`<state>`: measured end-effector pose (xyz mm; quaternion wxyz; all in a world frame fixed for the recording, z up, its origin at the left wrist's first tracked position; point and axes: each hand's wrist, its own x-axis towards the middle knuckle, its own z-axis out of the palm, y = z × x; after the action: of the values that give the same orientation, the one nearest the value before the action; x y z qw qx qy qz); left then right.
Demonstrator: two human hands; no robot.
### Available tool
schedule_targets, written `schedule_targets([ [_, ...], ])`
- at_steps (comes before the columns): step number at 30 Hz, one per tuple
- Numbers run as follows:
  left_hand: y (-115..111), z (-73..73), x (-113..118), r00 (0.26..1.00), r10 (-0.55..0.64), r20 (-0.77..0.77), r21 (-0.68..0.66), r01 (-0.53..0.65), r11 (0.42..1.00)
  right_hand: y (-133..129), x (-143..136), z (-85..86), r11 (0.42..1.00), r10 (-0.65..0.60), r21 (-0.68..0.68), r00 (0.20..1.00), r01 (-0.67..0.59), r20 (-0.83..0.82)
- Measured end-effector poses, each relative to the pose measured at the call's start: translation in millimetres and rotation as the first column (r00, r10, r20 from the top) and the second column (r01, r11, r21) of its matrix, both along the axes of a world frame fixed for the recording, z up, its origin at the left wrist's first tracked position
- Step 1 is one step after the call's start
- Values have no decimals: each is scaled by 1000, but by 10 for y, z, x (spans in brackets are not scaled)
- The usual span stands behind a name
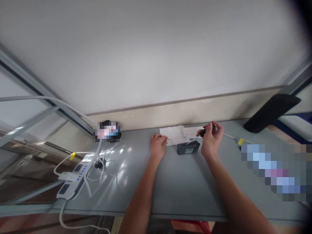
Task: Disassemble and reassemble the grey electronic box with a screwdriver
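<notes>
My right hand (211, 138) is closed around the black and yellow handle of a screwdriver (204, 132). Its shaft slants down to the left, and the tip is at the top of a small dark box (188, 148) with slots and a pale label. To the left of the box, my left hand (158, 143) rests at the edge of a white paper (174, 134), its fingers pinched near small dark specks on it. Whether those fingers hold anything is too small to tell. A second white sheet (192, 132) with faint print lies behind the box.
On the left of the grey table (170, 191) are a white power strip (70, 187) and tangled white cables (101, 172). A black cylindrical object (271, 112) leans at the back right. Blurred-out items lie at the right and back left. A wall rises behind.
</notes>
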<state>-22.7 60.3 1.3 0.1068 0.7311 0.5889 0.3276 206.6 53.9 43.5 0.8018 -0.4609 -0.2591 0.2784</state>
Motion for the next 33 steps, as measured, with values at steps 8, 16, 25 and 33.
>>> schedule_targets([
  [8,-49,-56,78,978,-83,-192,31,91,995,26,-8,-126,987,78,-128,982,-100,-172],
  [16,-88,37,108,995,-97,-24,58,99,993,30,-5,-148,983,108,-129,979,-132,-175],
  [25,-402,343,336,817,-488,306,-36,523,852,40,87,-81,987,43,-144,983,-70,-178],
  [33,-363,180,382,857,-501,124,107,490,865,-13,526,-16,838,438,-390,897,-383,60],
])
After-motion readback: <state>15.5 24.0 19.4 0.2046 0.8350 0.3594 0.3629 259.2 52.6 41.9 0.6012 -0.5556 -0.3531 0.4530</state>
